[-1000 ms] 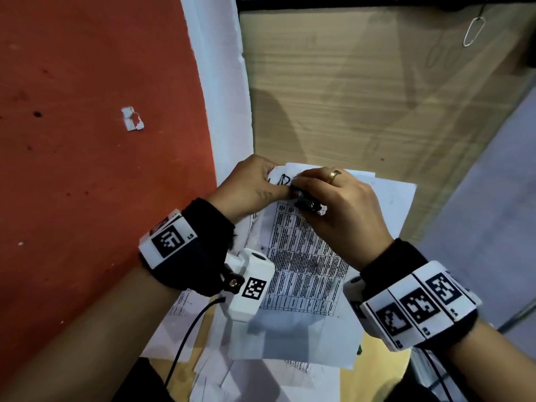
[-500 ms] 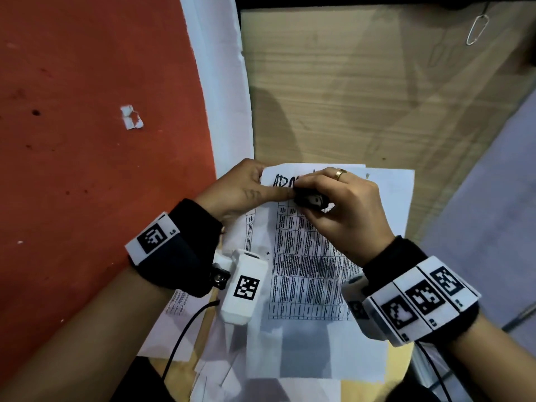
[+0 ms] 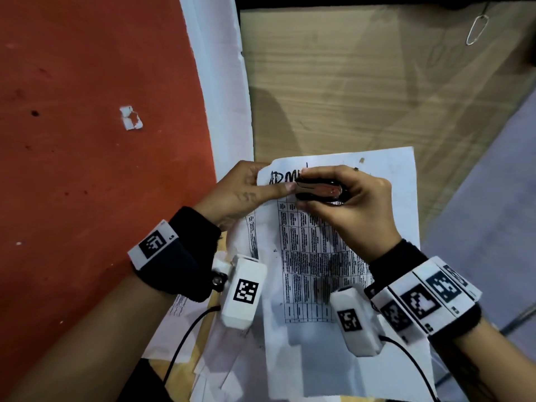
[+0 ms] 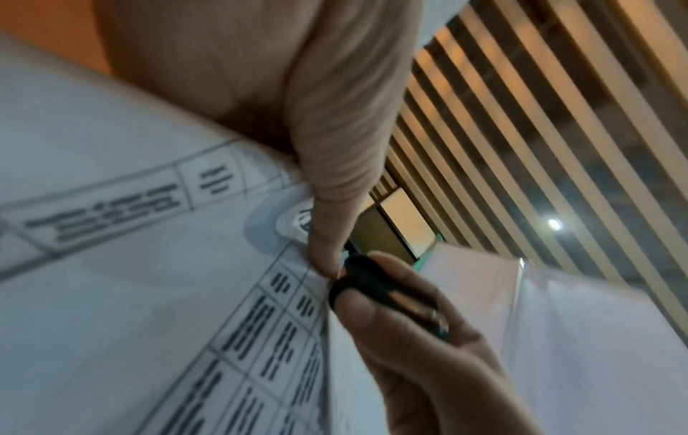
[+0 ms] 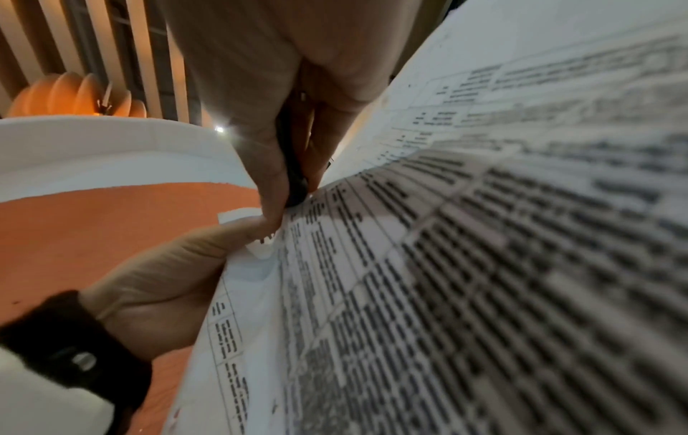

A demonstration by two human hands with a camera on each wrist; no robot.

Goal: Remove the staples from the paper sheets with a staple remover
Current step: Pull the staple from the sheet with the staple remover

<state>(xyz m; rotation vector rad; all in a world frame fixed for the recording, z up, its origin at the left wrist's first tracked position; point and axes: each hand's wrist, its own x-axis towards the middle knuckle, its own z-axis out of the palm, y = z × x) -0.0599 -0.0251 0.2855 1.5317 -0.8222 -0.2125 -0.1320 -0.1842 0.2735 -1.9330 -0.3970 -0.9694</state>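
Head view shows the right hand (image 3: pixel 348 210) with thumb and fingers curled around a black and metal staple remover (image 3: pixel 317 191), which lies sideways near the top of the paper sheets (image 3: pixel 324 256), its metal tip pointing to the upper left corner. The left hand (image 3: pixel 240 192) pinches that corner, its thumb lying flat on the top sheet with the tip touching the tool's tip. Black handwriting at the top of the sheet starts with letters like "ADM"; the rest is hidden by the right hand. Below it stands a printed table, too small to read. The sheets lie on a wooden worktop (image 3: pixel 362 82), over more loose papers (image 3: pixel 185 323) at the near edge. A paper clip (image 3: pixel 475 30) lies at the far right of the worktop. To the left, a torn paper scrap (image 3: pixel 131 118) lies on a red surface (image 3: pixel 87 140).

Left wrist view shows the left thumb (image 4: pixel 335 176) pressed on the sheet just beside the black nose of the tool (image 4: pixel 368 282). Right wrist view shows, blurred, the curled corner (image 5: pixel 260 250) under the left thumb (image 5: pixel 208 244). A staple cannot be made out in any view.
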